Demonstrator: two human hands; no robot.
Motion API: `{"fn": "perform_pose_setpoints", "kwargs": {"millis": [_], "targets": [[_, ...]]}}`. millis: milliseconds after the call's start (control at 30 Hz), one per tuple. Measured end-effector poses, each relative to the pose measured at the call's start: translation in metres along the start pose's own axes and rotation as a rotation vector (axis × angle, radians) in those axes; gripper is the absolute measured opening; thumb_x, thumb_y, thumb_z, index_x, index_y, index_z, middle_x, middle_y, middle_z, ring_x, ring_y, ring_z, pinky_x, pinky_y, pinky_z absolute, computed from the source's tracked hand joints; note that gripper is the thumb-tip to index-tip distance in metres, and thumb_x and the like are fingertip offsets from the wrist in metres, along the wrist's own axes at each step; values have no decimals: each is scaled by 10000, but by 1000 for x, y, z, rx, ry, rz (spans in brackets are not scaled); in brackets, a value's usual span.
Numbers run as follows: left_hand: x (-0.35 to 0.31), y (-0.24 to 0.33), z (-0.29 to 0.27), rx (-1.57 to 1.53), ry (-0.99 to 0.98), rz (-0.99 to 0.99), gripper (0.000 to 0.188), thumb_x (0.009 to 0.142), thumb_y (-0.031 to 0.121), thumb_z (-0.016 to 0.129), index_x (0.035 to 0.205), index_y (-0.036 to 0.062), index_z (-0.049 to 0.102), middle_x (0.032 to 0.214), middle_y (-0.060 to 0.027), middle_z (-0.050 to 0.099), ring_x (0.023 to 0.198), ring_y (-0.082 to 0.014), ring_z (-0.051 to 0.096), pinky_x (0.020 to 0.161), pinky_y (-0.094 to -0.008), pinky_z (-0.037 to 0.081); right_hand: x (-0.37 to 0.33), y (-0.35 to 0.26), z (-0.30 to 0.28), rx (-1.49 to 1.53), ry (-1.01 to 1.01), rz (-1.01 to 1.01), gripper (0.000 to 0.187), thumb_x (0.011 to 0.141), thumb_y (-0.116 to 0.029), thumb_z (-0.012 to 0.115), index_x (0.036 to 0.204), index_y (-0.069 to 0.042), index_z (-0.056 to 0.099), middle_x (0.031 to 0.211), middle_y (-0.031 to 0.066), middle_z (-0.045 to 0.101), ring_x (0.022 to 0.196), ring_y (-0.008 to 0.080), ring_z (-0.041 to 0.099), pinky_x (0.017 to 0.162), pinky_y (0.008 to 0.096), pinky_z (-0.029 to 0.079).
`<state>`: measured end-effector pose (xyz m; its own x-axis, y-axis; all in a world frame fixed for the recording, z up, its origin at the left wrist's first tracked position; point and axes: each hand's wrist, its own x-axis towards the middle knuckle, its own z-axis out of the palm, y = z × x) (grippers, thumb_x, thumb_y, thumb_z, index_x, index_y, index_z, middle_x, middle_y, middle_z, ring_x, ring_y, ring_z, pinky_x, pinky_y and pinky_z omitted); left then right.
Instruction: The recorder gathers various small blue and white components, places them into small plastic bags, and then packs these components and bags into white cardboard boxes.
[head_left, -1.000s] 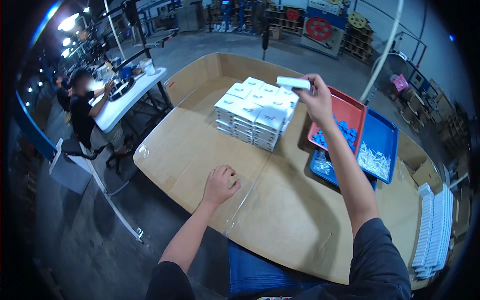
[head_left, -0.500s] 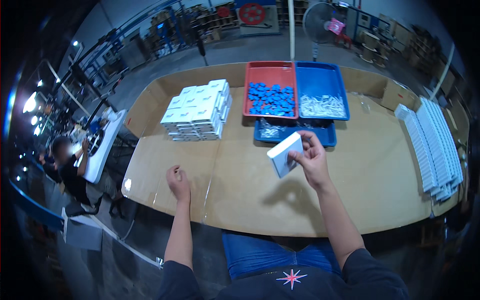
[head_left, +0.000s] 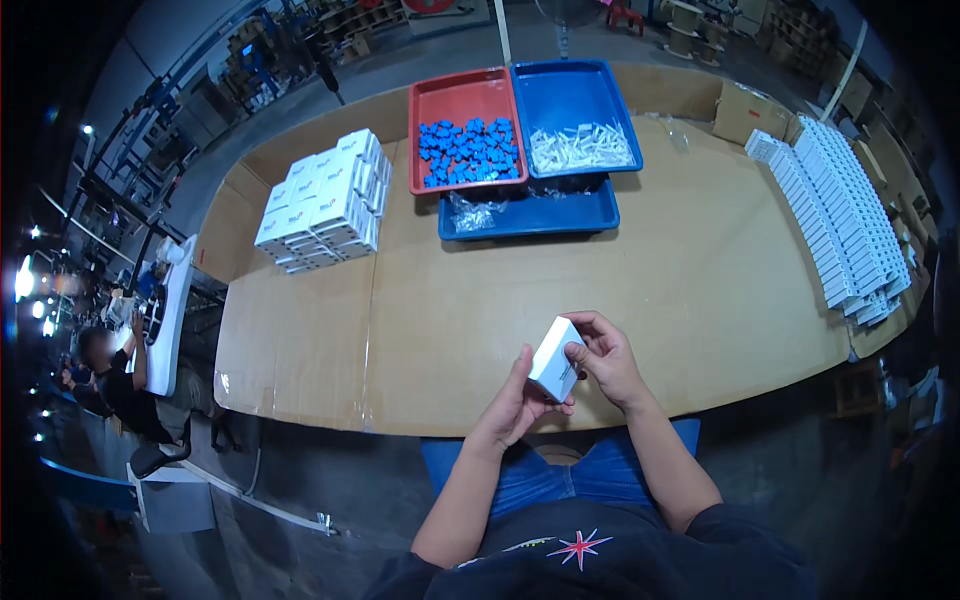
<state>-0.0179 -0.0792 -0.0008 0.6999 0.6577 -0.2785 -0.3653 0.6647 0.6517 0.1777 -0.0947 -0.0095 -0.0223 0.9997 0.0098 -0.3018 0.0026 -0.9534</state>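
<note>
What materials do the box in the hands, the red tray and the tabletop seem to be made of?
Box: probably thin white cardboard, smooth, judging by its flat faces and crisp edges.
Red tray: likely plastic, slightly glossy, with a moulded-looking rim.
Tabletop: apparently brown cardboard, mostly matt, with a visible crease.

Nearest the bare fingers [head_left: 590, 322] are blue denim jeans [head_left: 612, 482]; farther below them, a dark, short-sleeved cloth shirt [head_left: 670, 568] bears a red, white-edged, many-pointed star [head_left: 580, 548].
</note>
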Motion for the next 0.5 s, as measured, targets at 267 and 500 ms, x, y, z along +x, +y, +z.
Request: {"fn": "perform_pose_setpoints", "kwargs": {"millis": [267,500], "targets": [[0,-21,24,40,206,13,621,1085,443,526,1607,152,357,1388,-91,581,1195,-216,642,927,-388,580,-26,23,4,-586,-5,-501,721,1033,-424,627,1588,-24,398,1517,252,461,1416,400,488,1180,466,404],[1,-26,34,63,376,-80,531,1056,583,555,1367,153,574,1123,0,643,940,-79,620,739,-235,493,-26,49,7,-675,71,-586,851,1012,-600,579,1550,39,416,1483,322,467,1354,476,518,1118,493,456]]}}
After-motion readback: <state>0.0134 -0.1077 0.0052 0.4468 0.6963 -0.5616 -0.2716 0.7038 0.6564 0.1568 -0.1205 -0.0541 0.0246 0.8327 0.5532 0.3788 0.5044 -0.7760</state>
